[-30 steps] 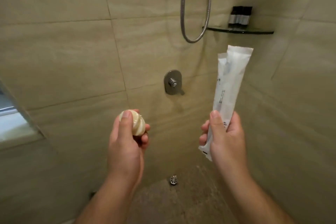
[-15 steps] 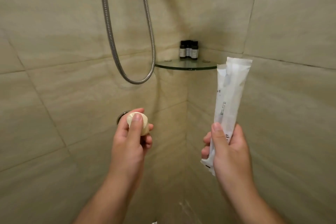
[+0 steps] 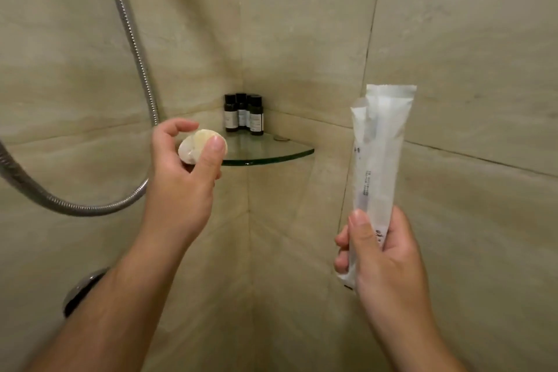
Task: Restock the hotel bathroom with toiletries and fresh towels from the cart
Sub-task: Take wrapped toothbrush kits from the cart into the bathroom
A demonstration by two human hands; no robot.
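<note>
My left hand (image 3: 181,178) grips a small round wrapped soap (image 3: 197,146) between thumb and fingers, held just left of the glass corner shelf (image 3: 271,151) and level with its edge. My right hand (image 3: 383,251) holds long white toiletry packets (image 3: 379,154) upright by their lower end, to the right of the shelf and nearer to me. At the back of the shelf, in the wall corner, stand several small dark bottles (image 3: 244,113) with white labels.
A metal shower hose (image 3: 133,48) hangs down the left wall and loops under my left wrist. The round shower valve plate (image 3: 80,290) shows at lower left behind my forearm. Beige tiled walls meet in the corner.
My view has swung up and right toward the corner shelf. My left hand has lifted the soap up to the shelf's left edge. The right hand keeps the packets upright.
</note>
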